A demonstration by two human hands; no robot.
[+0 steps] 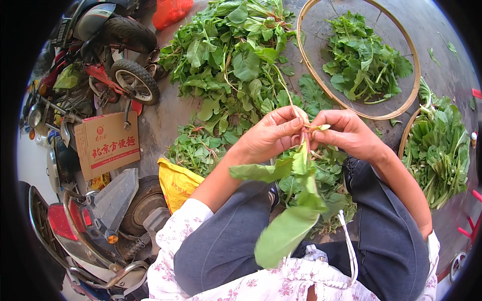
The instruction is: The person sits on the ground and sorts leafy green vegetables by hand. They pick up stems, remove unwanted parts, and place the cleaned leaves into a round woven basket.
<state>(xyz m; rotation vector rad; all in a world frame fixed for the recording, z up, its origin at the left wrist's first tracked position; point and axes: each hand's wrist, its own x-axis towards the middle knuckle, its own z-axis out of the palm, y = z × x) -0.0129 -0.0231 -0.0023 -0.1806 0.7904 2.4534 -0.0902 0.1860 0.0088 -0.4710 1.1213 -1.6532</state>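
Note:
In the middle, between my knees, my left hand [275, 130] pinches the reddish stem end of a leafy green plant [286, 233], whose large leaves hang toward my lap. My right hand [340, 131] is closed at the same stem, thumb and finger pinching a small pale yellow-green piece [320, 127]. The two hands almost touch, held over loose greens [329, 175]. A big pile of leafy greens with pinkish stems [231, 55] lies beyond them, and a smaller pile [196, 148] lies to the left.
A round wooden-rimmed sieve [416, 70] holds greens at top right, with another heap of greens [434, 155] below it. Parked motorbikes and a small bike [133, 80], a cardboard box [105, 145], a scooter [90, 226], a yellow sack [178, 183] and a red bag [170, 10] are around the left side.

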